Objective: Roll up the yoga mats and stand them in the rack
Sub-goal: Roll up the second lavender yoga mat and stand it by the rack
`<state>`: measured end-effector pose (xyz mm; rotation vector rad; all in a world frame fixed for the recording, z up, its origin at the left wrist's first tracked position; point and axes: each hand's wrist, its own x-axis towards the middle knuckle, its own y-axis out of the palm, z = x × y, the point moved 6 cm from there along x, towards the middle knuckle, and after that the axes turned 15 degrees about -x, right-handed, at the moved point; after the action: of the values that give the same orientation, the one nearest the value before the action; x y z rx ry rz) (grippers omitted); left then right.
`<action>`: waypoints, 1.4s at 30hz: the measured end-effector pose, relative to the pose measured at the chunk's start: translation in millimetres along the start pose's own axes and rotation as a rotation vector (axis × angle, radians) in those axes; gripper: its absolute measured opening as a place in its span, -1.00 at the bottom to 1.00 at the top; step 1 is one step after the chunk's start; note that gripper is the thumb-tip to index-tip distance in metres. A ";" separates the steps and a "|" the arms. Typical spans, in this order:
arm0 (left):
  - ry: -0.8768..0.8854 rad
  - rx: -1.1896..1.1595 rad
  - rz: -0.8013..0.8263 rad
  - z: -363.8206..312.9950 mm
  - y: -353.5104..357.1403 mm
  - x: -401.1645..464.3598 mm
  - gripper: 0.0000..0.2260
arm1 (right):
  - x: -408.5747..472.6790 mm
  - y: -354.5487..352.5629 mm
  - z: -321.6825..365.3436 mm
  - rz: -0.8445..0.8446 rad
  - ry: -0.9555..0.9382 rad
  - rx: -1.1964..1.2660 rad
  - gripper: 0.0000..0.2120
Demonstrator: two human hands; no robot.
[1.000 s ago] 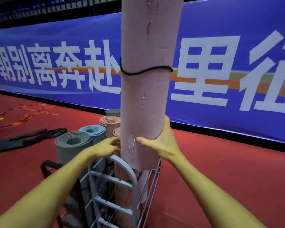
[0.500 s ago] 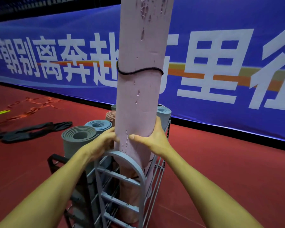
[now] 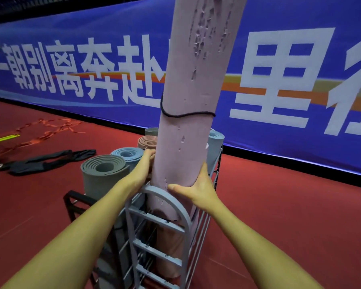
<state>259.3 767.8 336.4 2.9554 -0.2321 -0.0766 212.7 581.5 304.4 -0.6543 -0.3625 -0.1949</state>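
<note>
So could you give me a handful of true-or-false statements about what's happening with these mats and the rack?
1. Both hands hold the pink rolled mat. True: the left hand and the right hand grip its sides.
2. A black band circles the pink mat. True.
3. The grey rack holds no other mats. False: a grey mat, a blue mat and others already stand in it.
4. The pink mat's surface is smooth and undamaged. False: its surface is nicked and torn in many spots.
5. The floor is green. False: it is red.
</note>
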 end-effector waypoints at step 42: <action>0.213 0.164 0.198 21.1 -55.6 -36.9 -0.12 | -37.9 -6.7 -26.6 0.301 -0.144 -0.488 -0.02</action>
<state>229.8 824.1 307.1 3.0499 -0.5208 0.2951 183.0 562.1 273.9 -1.1989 -0.3518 0.0569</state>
